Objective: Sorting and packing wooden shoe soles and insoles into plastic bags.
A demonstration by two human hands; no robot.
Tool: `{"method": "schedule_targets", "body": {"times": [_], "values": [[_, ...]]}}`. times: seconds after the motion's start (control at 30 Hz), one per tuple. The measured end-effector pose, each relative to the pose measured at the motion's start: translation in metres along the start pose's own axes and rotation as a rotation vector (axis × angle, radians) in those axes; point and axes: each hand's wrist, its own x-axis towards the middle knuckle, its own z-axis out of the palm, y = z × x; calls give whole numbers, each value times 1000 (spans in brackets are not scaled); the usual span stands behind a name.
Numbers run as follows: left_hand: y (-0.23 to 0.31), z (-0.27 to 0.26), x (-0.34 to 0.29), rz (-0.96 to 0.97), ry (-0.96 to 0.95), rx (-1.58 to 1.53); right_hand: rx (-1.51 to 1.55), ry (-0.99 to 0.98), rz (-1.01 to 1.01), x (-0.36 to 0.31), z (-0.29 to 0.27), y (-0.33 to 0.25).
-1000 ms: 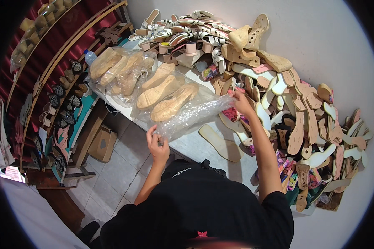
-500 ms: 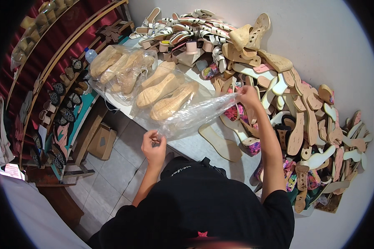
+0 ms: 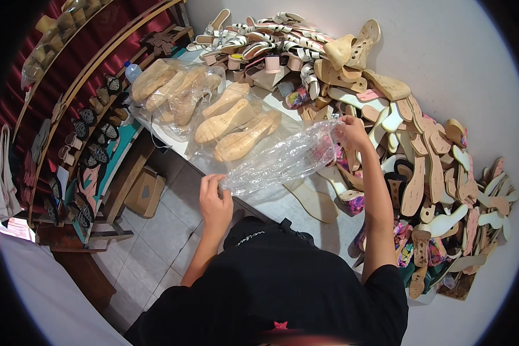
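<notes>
A clear plastic bag (image 3: 259, 151) lies on the white table, several tan shoe soles with heels (image 3: 242, 138) inside its far part. Its loose mouth is stretched between my two hands. At the near left corner, the fingers of my left hand (image 3: 215, 203) pinch the plastic. My right hand (image 3: 353, 132) grips the opposite corner, raised beside the pile of soles. Behind it to the left lies a second filled clear bag (image 3: 176, 95). A single flat beige insole (image 3: 312, 202) rests partly under the stretched plastic.
A big heap of loose insoles and soles (image 3: 421, 167) covers the table's right side. White strappy sandals (image 3: 271, 43) are piled at the back. On the left stand wooden racks (image 3: 69, 86) with shoes, a water bottle (image 3: 132, 71) and a cardboard box (image 3: 145, 193) on the tiled floor.
The bag's mouth has been spread wider and flatter between my hands. My right hand has shifted slightly right, and the whole view has moved a little.
</notes>
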Motion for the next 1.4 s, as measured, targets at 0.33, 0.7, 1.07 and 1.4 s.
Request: {"method": "schedule_targets", "body": {"times": [0.33, 0.7, 1.07, 1.4], "values": [[31, -17, 4, -60, -154, -363, 450, -265, 84, -25, -5, -31], [67, -22, -6, 178, -64, -168, -559, 452, -451, -21, -21, -5], [81, -21, -9, 415, -306, -180, -379, 303, -425, -62, -50, -19], [75, 10, -4, 525, -423, -332, -72, -544, -295, -143, 46, -27]]}}
